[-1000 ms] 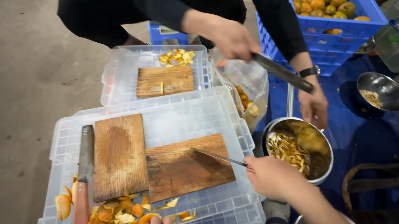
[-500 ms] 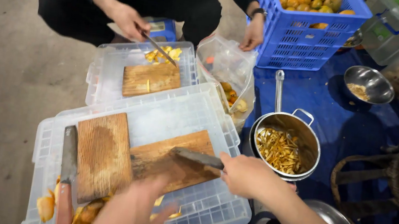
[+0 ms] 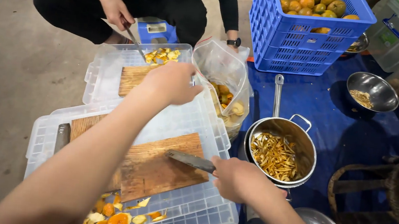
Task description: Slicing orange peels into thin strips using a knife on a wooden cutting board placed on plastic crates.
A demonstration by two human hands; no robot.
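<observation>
Nearest the camera, orange peel pieces [image 3: 115,217] lie on the clear plastic box lid [image 3: 188,211] that serves as a bench. On it rests a wooden cutting board [image 3: 153,164]. The right hand [image 3: 237,179] is closed around the handle of a knife [image 3: 189,160], whose blade lies flat across the board's upper edge, tip pointing left. A second knife [image 3: 61,136] lies at the lid's far left, beside another board mostly hidden under the left arm.

Just right of the right hand stands a steel pot [image 3: 301,138] holding shredded peel [image 3: 274,155]. The left hand [image 3: 173,81] stretches forward, fingers curled at the rim of a clear plastic bag [image 3: 222,67] with fruit pieces inside; whether it grips the bag I cannot tell.

The risk I see: the left forearm crosses directly above the blade, so a drop of that arm or a lift of the knife could cut it. A tug on the bag might tip it.

Farther off, another person squats with a knife [image 3: 135,42] over a second board [image 3: 133,77]. Behind stands a blue crate [image 3: 292,42] of citrus fruit.
</observation>
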